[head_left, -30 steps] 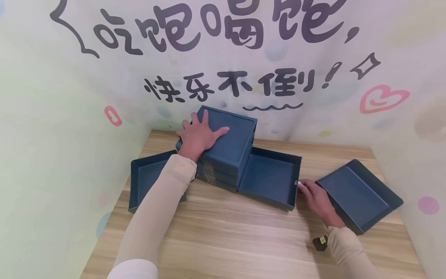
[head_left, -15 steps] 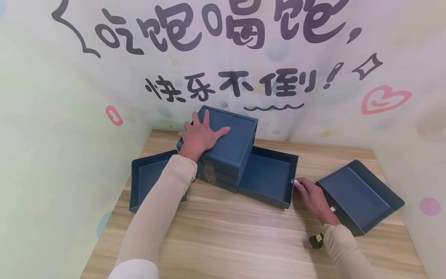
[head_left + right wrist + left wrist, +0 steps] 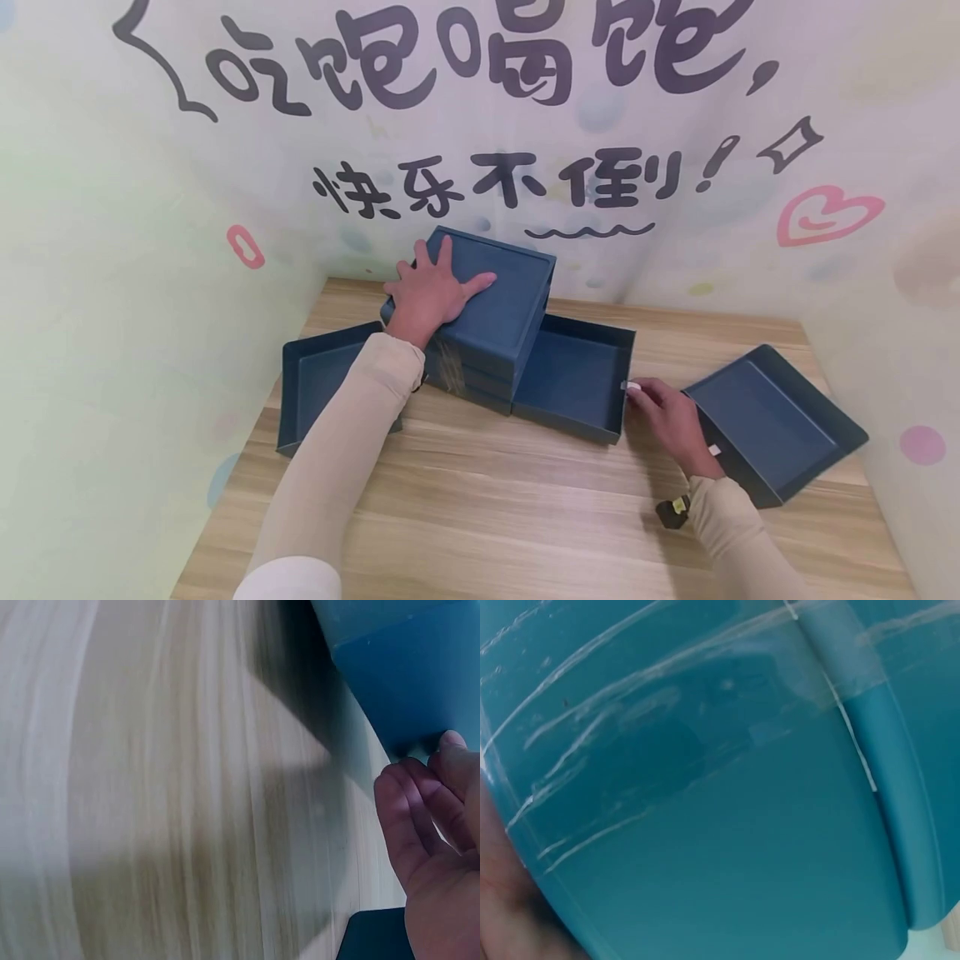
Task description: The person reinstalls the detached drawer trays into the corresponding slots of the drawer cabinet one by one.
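Blue drawer unit (image 3: 504, 304) stands by the back edge of the table (image 3: 487, 517), left of centre; my left hand (image 3: 427, 292) is spread wide on its top; my right hand (image 3: 671, 419) narrowly pinches the white tab (image 3: 633, 386) of the jutting drawer (image 3: 577, 375); left tray (image 3: 318, 379) sits by the left edge, right tray (image 3: 765, 417) near the right.

Site type: a screened-off tabletop workspace; whether home, shop or office cannot be determined. A wood-grain table (image 3: 525, 517) meets a pale printed backdrop (image 3: 712, 262) along its rear edge. A left panel (image 3: 112, 333) and a right panel (image 3: 907, 350) flank its side edges. Large dark Chinese lettering (image 3: 509, 179) spans the backdrop
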`<state>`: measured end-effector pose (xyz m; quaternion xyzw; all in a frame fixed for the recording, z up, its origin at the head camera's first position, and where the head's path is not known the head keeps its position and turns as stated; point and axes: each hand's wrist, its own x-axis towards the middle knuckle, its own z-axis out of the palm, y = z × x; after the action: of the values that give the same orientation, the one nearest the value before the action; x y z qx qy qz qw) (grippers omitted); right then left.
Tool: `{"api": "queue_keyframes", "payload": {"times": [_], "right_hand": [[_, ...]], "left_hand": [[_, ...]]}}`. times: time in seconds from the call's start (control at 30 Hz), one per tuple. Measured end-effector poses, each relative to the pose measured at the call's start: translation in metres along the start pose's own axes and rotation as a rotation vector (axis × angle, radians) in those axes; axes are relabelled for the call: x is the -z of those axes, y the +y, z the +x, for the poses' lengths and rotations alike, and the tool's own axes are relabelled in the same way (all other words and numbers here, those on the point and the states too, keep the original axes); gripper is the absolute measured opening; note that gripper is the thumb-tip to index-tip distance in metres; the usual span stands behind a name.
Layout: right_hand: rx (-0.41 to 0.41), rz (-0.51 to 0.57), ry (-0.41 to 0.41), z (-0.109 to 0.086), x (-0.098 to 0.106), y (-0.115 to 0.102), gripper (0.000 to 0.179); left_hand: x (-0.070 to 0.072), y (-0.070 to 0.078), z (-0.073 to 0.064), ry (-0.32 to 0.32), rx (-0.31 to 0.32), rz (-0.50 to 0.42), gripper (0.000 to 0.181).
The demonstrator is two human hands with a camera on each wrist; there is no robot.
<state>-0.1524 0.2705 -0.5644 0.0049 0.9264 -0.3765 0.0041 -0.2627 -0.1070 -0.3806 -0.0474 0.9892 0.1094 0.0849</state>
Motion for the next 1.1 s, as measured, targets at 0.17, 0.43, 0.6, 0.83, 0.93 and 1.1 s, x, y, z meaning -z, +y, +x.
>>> {"api": "queue_keyframes", "payload": {"times": [0.17,0.43,0.6,0.83,0.93,1.1], "right_hand": [[0.002,0.039,0.033,0.001,-0.003,-0.004,0.025],[-0.055,0.055,0.036,0.001,-0.006,-0.010,0.026],[-0.082,0.077,0.007,0.002,-0.009,-0.011,0.029],[-0.071,0.121,0.000,0.007,-0.016,-0.020,0.030],[-0.066,0.119,0.003,0.009,-0.019,-0.024,0.029],[-0.046,0.121,0.005,0.011,-0.026,-0.026,0.026]], "left_hand": [[-0.002,0.001,0.000,0.006,-0.001,0.005,0.105],[-0.006,0.002,0.002,0.032,-0.005,-0.001,0.103],[-0.005,0.002,0.001,0.035,-0.012,0.004,0.101],[-0.003,0.001,0.001,0.034,-0.009,0.016,0.101],[-0.003,0.000,0.001,0.038,-0.010,0.019,0.101],[-0.004,-0.002,0.001,0.035,-0.009,0.017,0.101]]}}
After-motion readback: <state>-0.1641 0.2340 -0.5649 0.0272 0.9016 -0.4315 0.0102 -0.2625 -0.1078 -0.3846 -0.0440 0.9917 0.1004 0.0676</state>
